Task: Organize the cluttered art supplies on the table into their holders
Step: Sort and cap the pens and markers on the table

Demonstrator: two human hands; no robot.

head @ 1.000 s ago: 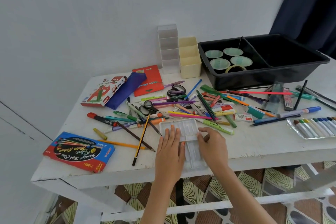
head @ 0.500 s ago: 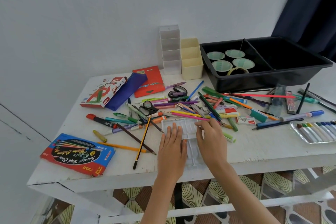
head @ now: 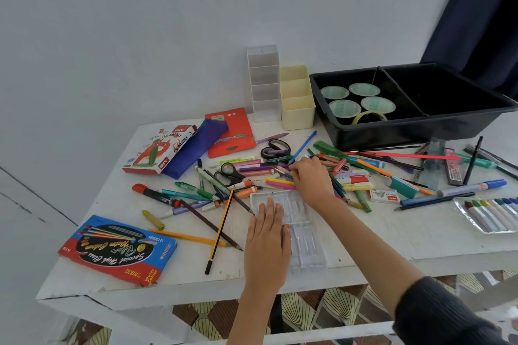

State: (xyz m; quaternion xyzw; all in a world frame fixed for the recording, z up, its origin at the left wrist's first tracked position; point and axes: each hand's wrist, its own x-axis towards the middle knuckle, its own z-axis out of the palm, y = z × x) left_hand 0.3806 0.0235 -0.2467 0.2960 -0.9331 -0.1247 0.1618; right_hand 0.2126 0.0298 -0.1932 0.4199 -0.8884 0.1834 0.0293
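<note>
Clutter covers the white table (head: pixel 392 235) as a person starts sorting art supplies. A moment ago both hands rested on the clear plastic tray (head: pixel 308 258) at the front edge. Now only the left hand (head: pixel 266 241) stays there, fingers straight and flat, pressing the tray down. The right hand (head: pixel 311 179) has left the tray and reached forward into the heap of pens and markers (head: pixel 252 169) mid-table. Its fingers curl down over the heap, with fingertips beside a thin pencil (head: pixel 281 170). From here I cannot tell whether they have closed on anything.

The reach suggests the first pick is starting. Nearly all the work remains, since the supplies lie loose across the tabletop. The tall white holder (head: pixel 265 84) and cream holder (head: pixel 297 109) stand against the wall, with nothing showing above their rims. The black bin (head: pixel 392 131) sits beside them.
</note>
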